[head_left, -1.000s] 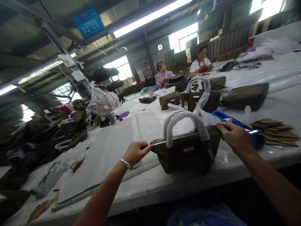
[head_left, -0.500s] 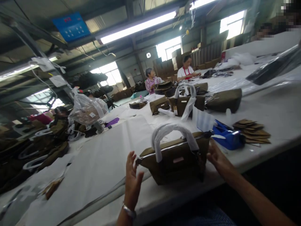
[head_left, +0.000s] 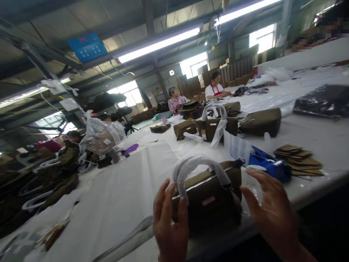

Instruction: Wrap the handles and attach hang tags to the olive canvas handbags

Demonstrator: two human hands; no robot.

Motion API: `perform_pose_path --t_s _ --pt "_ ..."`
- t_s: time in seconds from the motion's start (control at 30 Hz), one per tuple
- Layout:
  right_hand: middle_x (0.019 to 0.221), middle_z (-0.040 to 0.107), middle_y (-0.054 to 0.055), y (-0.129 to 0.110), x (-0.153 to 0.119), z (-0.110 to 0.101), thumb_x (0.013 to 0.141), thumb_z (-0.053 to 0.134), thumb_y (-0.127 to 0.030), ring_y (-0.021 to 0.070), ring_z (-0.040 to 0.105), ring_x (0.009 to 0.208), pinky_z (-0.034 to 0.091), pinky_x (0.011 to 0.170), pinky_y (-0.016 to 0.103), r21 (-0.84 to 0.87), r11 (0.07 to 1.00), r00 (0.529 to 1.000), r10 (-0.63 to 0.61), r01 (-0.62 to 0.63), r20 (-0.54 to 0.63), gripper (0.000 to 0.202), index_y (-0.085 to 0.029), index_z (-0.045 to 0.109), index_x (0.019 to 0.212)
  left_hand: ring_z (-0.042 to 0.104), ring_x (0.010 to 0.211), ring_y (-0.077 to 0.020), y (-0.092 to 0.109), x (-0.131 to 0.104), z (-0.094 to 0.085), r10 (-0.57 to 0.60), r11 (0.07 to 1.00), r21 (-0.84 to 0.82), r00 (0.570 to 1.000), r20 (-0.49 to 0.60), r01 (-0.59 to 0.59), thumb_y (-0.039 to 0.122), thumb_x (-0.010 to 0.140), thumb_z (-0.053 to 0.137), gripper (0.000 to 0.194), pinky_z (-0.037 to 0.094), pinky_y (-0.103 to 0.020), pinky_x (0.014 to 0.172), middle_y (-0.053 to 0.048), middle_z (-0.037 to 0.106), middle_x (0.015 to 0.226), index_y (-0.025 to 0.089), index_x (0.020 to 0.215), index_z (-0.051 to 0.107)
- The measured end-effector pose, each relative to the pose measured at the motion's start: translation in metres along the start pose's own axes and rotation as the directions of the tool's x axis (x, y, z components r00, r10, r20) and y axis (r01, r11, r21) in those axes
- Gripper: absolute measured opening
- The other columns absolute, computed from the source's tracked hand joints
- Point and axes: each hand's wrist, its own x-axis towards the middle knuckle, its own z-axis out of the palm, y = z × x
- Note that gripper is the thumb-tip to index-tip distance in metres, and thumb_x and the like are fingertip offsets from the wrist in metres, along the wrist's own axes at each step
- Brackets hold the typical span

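- I see the olive-brown fabric handbag (head_left: 208, 214) upright by the white worktop's (head_left: 311, 136) near edge.
- Left hand (head_left: 171, 222) spread at its left end, contact unclear; right hand (head_left: 275, 207) loose, grasping nothing.
- I judge the arched handles (head_left: 220, 173) wrapped, silver zip (head_left: 200, 183) closed; body uncovered.

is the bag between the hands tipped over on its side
No, the bag stands upright, its wrapped handles arching above it.

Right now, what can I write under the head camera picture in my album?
Left hand and right hand, open at either side of a brown handbag, with more bags behind.
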Motion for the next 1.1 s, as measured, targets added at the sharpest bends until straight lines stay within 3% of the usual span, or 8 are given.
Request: perform_pose_path --t_s 0.17,0.33,0.47,0.6,0.67,0.73,0.93,1.1 --pt "0.122 0.071 0.009 -0.029 0.028 0.026 0.097 0.064 -0.029 0.0263 0.068 0.114 0.055 0.102 0.039 0.007 0.970 0.968 -0.241 0.241 0.074 0.033 -0.027 0.063 0.130 0.069 0.109 -0.0228 0.025 0.030 0.025 0.188 0.980 0.063 0.982 -0.022 -0.187 0.017 0.093 0.068 0.046 0.057 -0.033 0.096 -0.010 0.071 0.120 0.026 0.138 0.063" --pt "0.105 0.077 0.004 -0.027 0.042 0.026 0.098 0.062 -0.027 0.0212 0.074 0.094 0.058 0.090 0.032 0.139 0.979 0.979 -0.165 0.147 0.122 0.018 -0.027 0.075 0.110 0.072 0.095 -0.0186 0.016 0.029 0.012 0.242 0.969 0.043 0.970 0.006 -0.242 0.014 0.094 0.066 0.038 0.057 -0.027 0.089 -0.005 0.075 0.110 0.029 0.129 0.070" --pt "0.101 0.077 0.003 -0.023 0.060 0.007 0.098 0.060 -0.035 0.0210 0.072 0.093 0.056 0.083 0.029 0.307 0.948 0.869 -0.086 -0.078 0.487 0.021 -0.026 0.077 0.104 0.073 0.094 -0.0184 0.014 0.041 -0.017 0.155 0.986 -0.109 0.942 0.298 -0.128 0.018 0.098 0.058 0.028 0.055 -0.025 0.085 -0.003 0.077 0.106 0.028 0.119 0.074" --pt "0.076 0.068 0.004 -0.012 0.077 -0.003 0.096 0.057 -0.054 0.0165 0.062 0.067 0.049 0.060 0.025 0.372 0.797 0.517 -0.089 -0.476 0.851 0.042 -0.018 0.074 0.083 0.064 0.070 -0.0163 0.008 0.067 -0.036 -0.055 0.889 -0.243 0.617 0.785 0.388 0.043 0.099 0.057 0.031 0.050 -0.025 0.066 -0.003 0.069 0.076 0.020 0.085 0.073" --pt "0.067 0.061 0.002 -0.005 0.079 -0.002 0.093 0.057 -0.062 0.0147 0.055 0.060 0.046 0.058 0.026 0.390 0.673 0.446 -0.099 -0.628 0.889 0.051 -0.016 0.067 0.072 0.057 0.064 -0.0148 -0.001 0.074 -0.034 -0.077 0.715 -0.263 0.446 0.892 0.648 0.053 0.096 0.058 0.044 0.046 -0.024 0.061 -0.003 0.062 0.067 0.017 0.073 0.066" --pt "0.066 0.059 0.002 -0.002 0.077 0.000 0.088 0.060 -0.067 0.0148 0.054 0.060 0.046 0.059 0.026 0.426 0.603 0.477 -0.085 -0.675 0.875 0.053 -0.016 0.067 0.075 0.053 0.060 -0.0142 -0.008 0.075 -0.029 -0.118 0.561 -0.317 0.453 0.884 0.764 0.061 0.094 0.055 0.052 0.044 -0.025 0.058 -0.002 0.056 0.063 0.016 0.069 0.061" --pt "0.087 0.071 0.004 -0.022 0.063 0.000 0.083 0.076 -0.049 0.0201 0.066 0.080 0.052 0.069 0.027 0.443 0.826 0.738 -0.050 -0.348 0.673 0.034 -0.019 0.075 0.099 0.064 0.115 -0.0287 0.010 0.067 -0.023 -0.053 0.943 -0.294 0.940 0.336 0.158 0.054 0.096 0.057 0.043 0.055 -0.038 0.093 -0.012 0.067 0.126 0.022 0.123 0.067" --pt "0.090 0.072 0.004 -0.032 0.046 0.000 0.091 0.072 -0.029 0.0172 0.068 0.079 0.054 0.071 0.025 0.422 0.882 0.911 -0.334 0.211 0.242 0.017 -0.024 0.074 0.106 0.054 0.137 -0.0313 0.046 0.074 -0.017 0.242 0.963 -0.244 0.765 0.598 -0.114 0.052 0.097 0.056 0.063 0.046 -0.043 0.112 -0.013 0.056 0.150 0.025 0.153 0.044"
